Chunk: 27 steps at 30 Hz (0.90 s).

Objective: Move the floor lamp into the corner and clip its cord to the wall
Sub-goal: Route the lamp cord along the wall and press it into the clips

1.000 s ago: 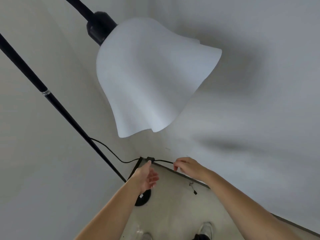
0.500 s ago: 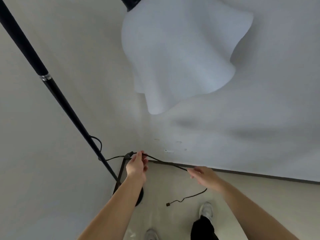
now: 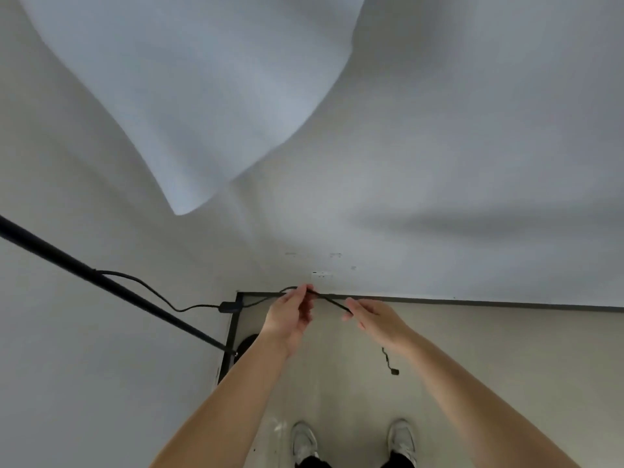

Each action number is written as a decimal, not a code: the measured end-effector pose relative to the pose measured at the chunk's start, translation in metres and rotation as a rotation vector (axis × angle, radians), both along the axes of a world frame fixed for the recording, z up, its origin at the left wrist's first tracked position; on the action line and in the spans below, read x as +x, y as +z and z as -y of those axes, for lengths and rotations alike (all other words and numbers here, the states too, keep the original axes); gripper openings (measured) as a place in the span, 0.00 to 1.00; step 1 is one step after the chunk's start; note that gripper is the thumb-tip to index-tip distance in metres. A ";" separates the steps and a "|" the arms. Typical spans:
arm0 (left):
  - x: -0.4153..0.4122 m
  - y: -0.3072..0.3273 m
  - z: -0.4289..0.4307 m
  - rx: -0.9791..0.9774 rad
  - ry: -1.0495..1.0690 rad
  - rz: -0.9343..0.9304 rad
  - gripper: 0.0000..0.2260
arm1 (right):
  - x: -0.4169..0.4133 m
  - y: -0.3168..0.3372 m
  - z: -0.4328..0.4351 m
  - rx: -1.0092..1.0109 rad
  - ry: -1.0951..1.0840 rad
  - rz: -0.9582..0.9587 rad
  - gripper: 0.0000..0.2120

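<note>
- Floor lamp (image 3: 111,285) stands in the corner, its round base (image 3: 244,346) on the floor by the dark baseboard (image 3: 472,303), and its black pole leans across the left of the view.
- Its white shade (image 3: 202,89) hangs large and blurred overhead, close to the camera; a raised head could knock it and rock the lamp.
- Its thin black cord (image 3: 162,295) leaves the pole, sags to an inline switch (image 3: 229,306), then rises to the hands.
- The left hand (image 3: 287,319) pinches the cord between thumb and fingertips; the right hand (image 3: 374,319) is closed on it just beside, a short taut run between them.
- The plug end (image 3: 393,370) dangles below the right hand, clear of the floor.
- A small white clip (image 3: 321,274) sits on the wall just above the hands, with no cord in it.
- Pulling too hard toward the clip could tug the pole and shift the lamp out of the corner.
- A thin cord may slip past the clip's mouth or pop out if it is not pressed fully in.
- Too much force could likely peel the clip off the wall.
</note>
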<state>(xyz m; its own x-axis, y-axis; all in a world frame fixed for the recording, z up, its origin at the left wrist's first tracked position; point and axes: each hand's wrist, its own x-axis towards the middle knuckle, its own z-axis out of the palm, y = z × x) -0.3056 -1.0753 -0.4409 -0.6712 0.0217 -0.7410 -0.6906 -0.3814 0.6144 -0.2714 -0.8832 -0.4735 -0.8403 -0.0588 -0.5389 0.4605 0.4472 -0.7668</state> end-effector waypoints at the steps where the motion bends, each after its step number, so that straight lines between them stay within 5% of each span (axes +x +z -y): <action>1: -0.006 0.000 -0.006 -0.008 0.078 -0.017 0.08 | 0.004 -0.007 -0.011 -0.019 -0.018 0.012 0.21; 6: -0.024 -0.020 -0.013 -0.023 0.296 -0.059 0.07 | 0.009 -0.044 -0.064 0.057 -0.035 0.021 0.20; 15: -0.046 -0.078 -0.005 0.068 0.154 -0.102 0.06 | -0.050 -0.088 -0.036 -0.033 -0.065 -0.077 0.23; 20: -0.081 -0.156 0.009 0.059 0.078 -0.236 0.01 | -0.083 -0.162 -0.005 -0.037 -0.123 -0.184 0.23; 27: -0.108 -0.278 0.029 0.144 0.121 -0.361 0.07 | -0.122 -0.268 0.025 -0.191 -0.277 -0.368 0.24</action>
<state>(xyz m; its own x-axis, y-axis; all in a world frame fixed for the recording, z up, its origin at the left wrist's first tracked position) -0.4135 -1.1042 -0.7190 -0.8920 0.0127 -0.4519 -0.3846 -0.5467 0.7437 -0.3933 -0.9080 -0.7420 -0.9708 0.1253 -0.2046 0.2252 0.1819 -0.9572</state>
